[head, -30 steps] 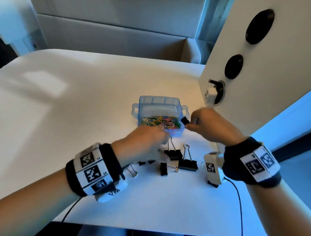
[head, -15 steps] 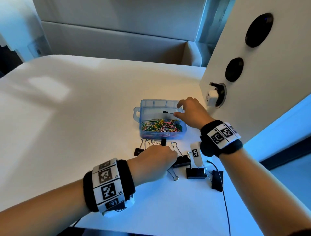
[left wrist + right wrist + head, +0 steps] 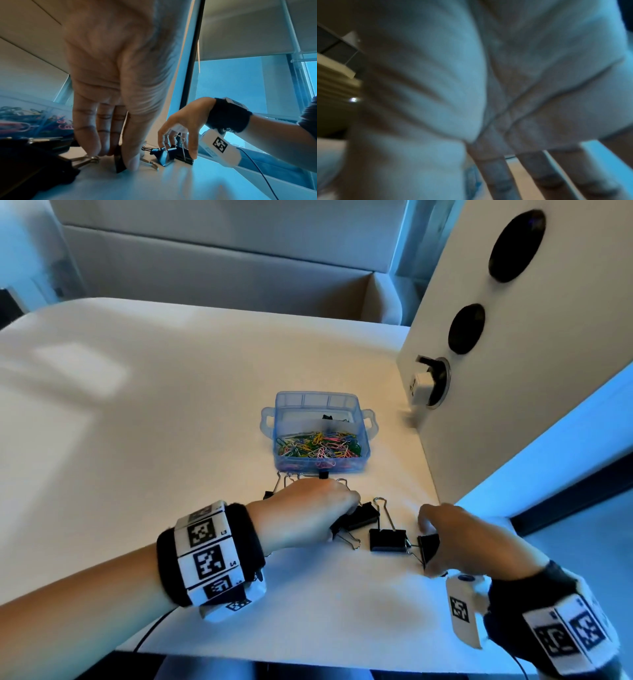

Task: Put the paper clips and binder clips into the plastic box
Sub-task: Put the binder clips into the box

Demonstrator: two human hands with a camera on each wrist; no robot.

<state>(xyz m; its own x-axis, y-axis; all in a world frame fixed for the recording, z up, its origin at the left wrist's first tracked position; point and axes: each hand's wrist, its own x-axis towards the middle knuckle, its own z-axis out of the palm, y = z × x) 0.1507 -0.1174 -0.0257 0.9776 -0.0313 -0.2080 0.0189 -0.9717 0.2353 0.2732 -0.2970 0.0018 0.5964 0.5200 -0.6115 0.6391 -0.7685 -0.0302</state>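
The clear blue plastic box (image 3: 363, 463) stands mid-table; coloured paper clips (image 3: 318, 445) fill its near compartment and a black binder clip (image 3: 327, 417) lies in the far one. Several black binder clips lie in front of it. My left hand (image 3: 346, 517) (image 3: 118, 158) pinches a small black binder clip (image 3: 120, 164) against the table between thumb and fingers. My right hand (image 3: 427, 546) (image 3: 177, 148) curls over the rightmost binder clip (image 3: 430, 544) (image 3: 184, 155), thumb and fingers on its sides. One more clip (image 3: 387, 539) sits between the hands. The right wrist view is a blur of palm and fingers (image 3: 496, 175).
A white upright panel (image 3: 513, 405) with round holes and a plugged-in white adapter (image 3: 423, 385) bounds the table on the right. More clip handles (image 3: 284, 477) poke out beyond my left hand. The table's near edge (image 3: 274, 659) runs just below my wrists.
My right hand has come back from the box's far compartment to the rightmost binder clip on the table. My left hand has stayed on the clips in front of the box.
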